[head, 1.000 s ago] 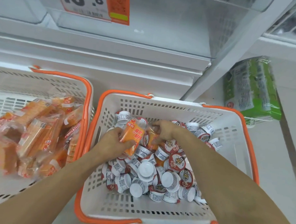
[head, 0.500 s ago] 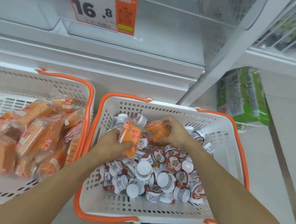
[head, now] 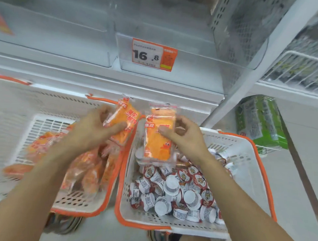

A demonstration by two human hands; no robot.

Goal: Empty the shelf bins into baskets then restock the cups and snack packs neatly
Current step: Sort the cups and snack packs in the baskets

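Observation:
My left hand (head: 93, 129) grips an orange snack pack (head: 124, 122) above the gap between two white baskets with orange rims. A second orange snack pack (head: 157, 142) hangs upright from my right hand (head: 183, 137), pinched at its right edge over the right basket (head: 250, 170). That basket holds several small cups (head: 175, 191) with white bases and red lids. Several more orange snack packs (head: 84, 164) lie in the left basket (head: 46, 121). Above, the clear shelf bins (head: 176, 27) look empty.
An orange price tag (head: 154, 54) reading 16.8 hangs on the bin front. A green package (head: 260, 124) sits on a low wire rack at the right. A white shelf upright (head: 246, 82) slants down beside the right basket.
Both hands have lifted out of the cup basket, each with an orange snack pack, and moved up and left toward the basket rims. The view has tilted up toward the shelf bins.

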